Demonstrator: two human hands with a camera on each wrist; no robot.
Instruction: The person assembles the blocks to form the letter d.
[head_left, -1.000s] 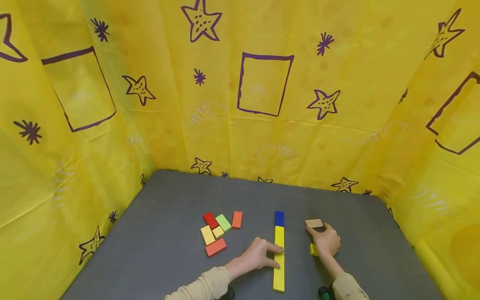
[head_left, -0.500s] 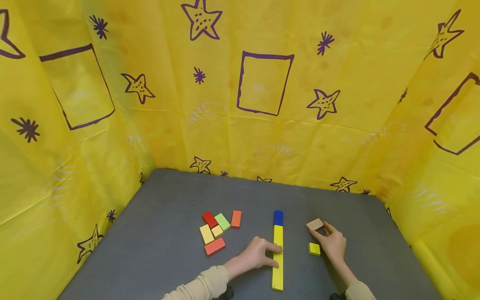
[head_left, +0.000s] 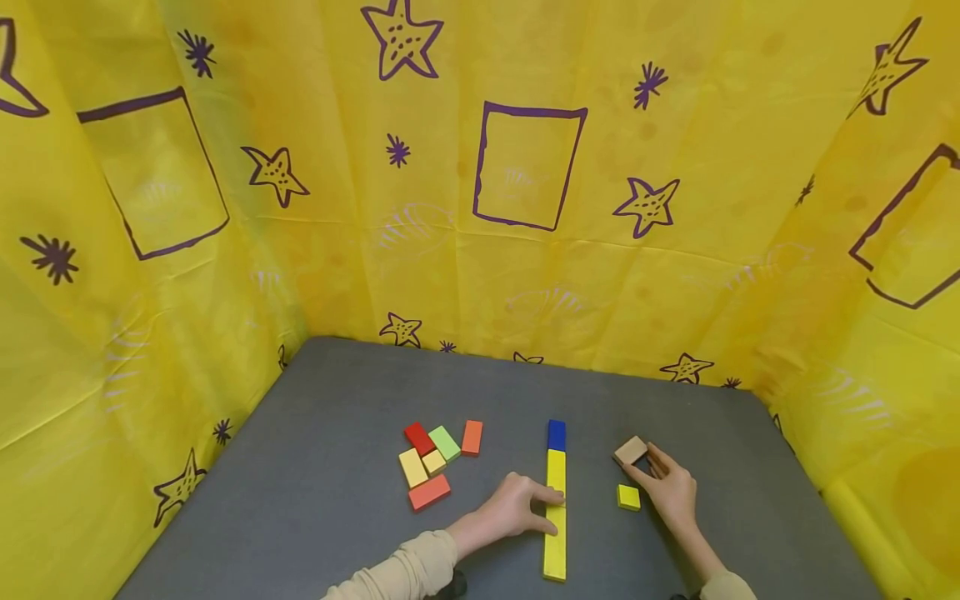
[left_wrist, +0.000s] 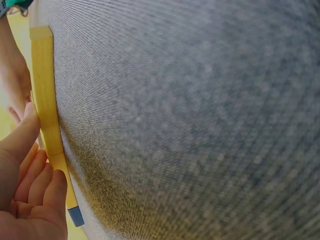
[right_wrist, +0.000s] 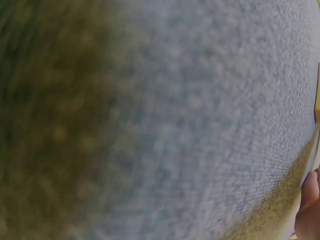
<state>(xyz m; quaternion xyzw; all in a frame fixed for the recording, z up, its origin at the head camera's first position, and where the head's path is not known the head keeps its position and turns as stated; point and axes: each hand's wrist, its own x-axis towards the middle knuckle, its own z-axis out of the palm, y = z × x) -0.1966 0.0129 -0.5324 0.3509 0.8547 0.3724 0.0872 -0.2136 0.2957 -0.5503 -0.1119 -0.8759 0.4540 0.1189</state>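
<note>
A straight row of a blue block [head_left: 557,435] and two long yellow blocks [head_left: 556,546] lies on the dark grey surface. My left hand [head_left: 512,510] rests on the row from its left side, index finger over the joint between the yellow blocks and thumb on the nearer one. In the left wrist view, that hand's thumb [left_wrist: 25,132] and fingertips touch the yellow wood at separate places. To the right, my right hand [head_left: 671,492] pinches a tan block [head_left: 631,450] between thumb and fingers. A small yellow block [head_left: 628,497] lies beside that hand's left edge.
Left of the row lies a cluster: a red block [head_left: 419,438], a light green block [head_left: 445,444], an orange-red block [head_left: 472,438], a coral block [head_left: 430,493] and pale yellow blocks [head_left: 413,468]. A yellow patterned curtain [head_left: 525,275] encloses the surface [head_left: 360,392].
My right hand has shifted right, uncovering the small yellow block. The tan block has turned from level to angled in its grip. The left hand stays on the row.
</note>
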